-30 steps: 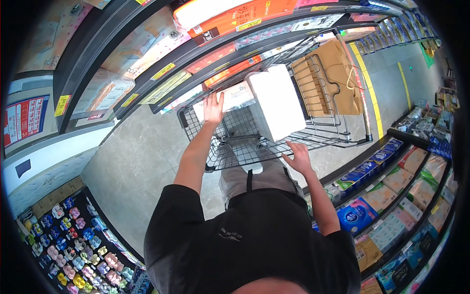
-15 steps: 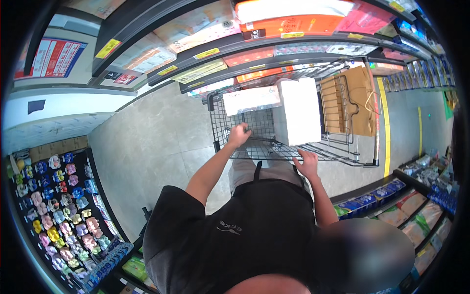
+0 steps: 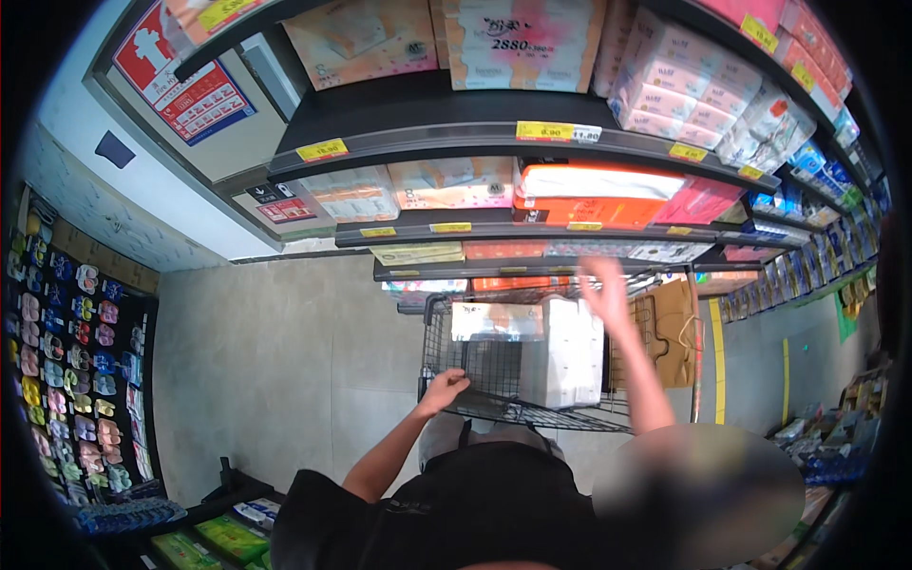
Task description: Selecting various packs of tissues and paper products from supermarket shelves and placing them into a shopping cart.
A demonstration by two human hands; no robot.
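A black wire shopping cart (image 3: 494,410) stands before me. Inside it lie a flat tissue pack (image 3: 496,323) with a white and orange printed cover and a tall white wrapped paper pack (image 3: 575,351). My left hand (image 3: 444,391) is at the cart's near left corner with its fingers curled closed; what is in them, if anything, is hidden. My right hand (image 3: 603,285), smeared by motion, is raised over the cart's far side beside the lower shelves. Its fingers cannot be made out.
Shelves (image 3: 418,128) of tissue packs rise beyond the cart. A brown paper bag (image 3: 673,332) is at the cart's right end. Slippers (image 3: 81,351) hang on a rack at left. Yellow lines (image 3: 717,361) mark the floor at right, and more packaged goods (image 3: 214,541) are behind me.
My right hand has left the cart's near rim and gone up and across toward the shelves. My left hand is nearer the cart's near left corner. The view has tilted up, showing higher shelves.
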